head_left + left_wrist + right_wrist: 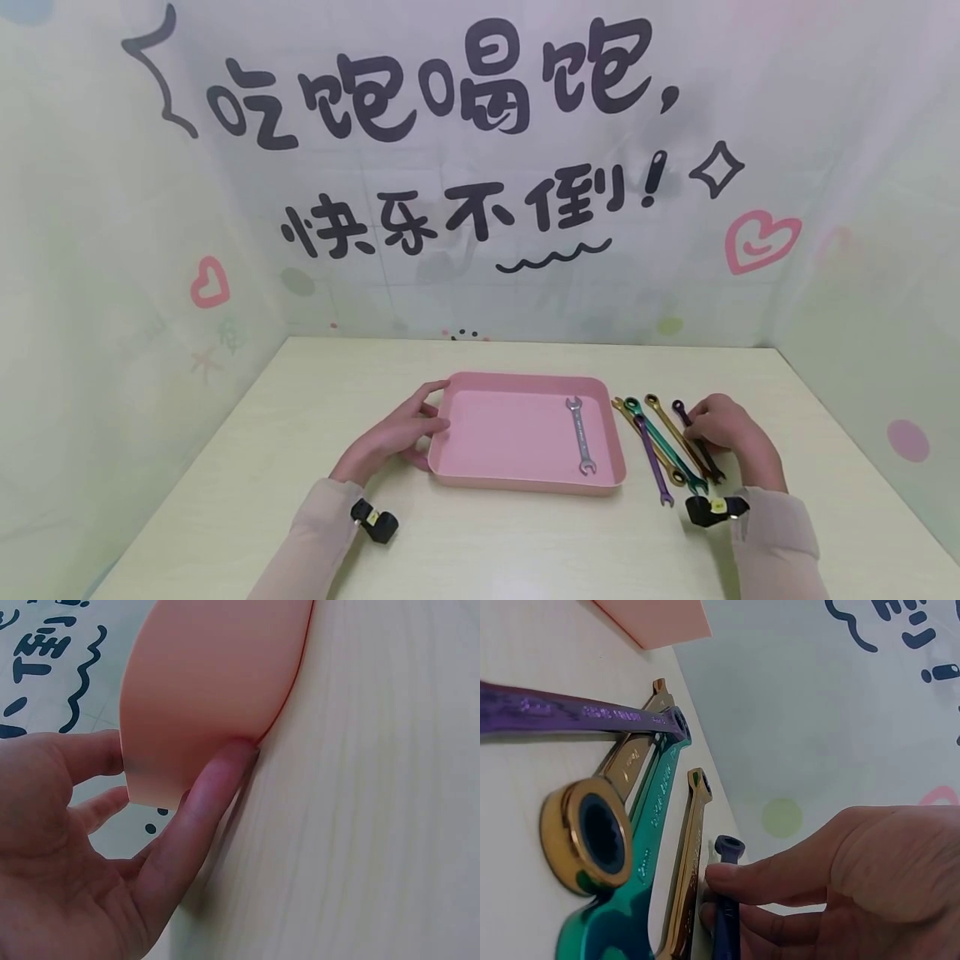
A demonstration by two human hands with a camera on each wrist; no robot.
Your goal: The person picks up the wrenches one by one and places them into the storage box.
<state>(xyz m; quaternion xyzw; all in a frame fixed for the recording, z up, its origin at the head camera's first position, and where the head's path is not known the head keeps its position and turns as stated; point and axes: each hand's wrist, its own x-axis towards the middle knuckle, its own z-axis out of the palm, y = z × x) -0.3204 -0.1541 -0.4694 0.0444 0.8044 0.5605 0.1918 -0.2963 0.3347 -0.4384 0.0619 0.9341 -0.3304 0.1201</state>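
Observation:
My left hand (397, 429) grips the left side of a shallow pink tray (480, 483). In the left wrist view its thumb presses low on the tray's outer wall and the fingers reach the rim. Inside the tray, towards the right, lies a silver open-end wrench (581, 437). To the tray's right, my right hand (723, 423) pinches a dark purple ratcheting wrench (727, 922) near its ring end, between thumb and fingers. Beside it lie a teal wrench (656, 810), a purple wrench (592, 716) and two gold wrenches, one (690, 862) nearest the held one.
The pale wooden table (525, 550) carries everything. A printed cloth (465, 300) with black lettering hangs behind it, and similar cloth stands at both sides. The loose wrenches overlap one another close to the tray's right wall.

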